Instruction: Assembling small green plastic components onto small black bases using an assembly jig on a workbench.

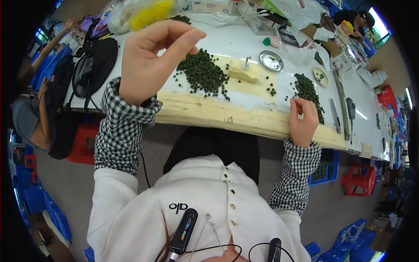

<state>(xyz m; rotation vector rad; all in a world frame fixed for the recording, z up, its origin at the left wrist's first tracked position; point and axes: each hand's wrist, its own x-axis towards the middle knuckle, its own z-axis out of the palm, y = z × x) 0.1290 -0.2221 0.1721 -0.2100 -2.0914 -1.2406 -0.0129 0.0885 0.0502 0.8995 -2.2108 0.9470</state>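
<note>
Dark-green pile of sm. pcs [309,89] is stretching away just beyond R hand [305,122] (nearer); L hand [146,65] is hanging raised; both are pressing thumb to fingertip, pinching what: can't tell.

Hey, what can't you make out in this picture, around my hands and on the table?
Head view: whether the left hand pinches anything; a piece there would be too small to tell.
Head view: what the right hand holds, if anything; its own curl hides the underside.
Head view: the exact shape of single pieces in the larger dark green pile; too small.
Head view: what the yellow thing is; blurred.
</note>
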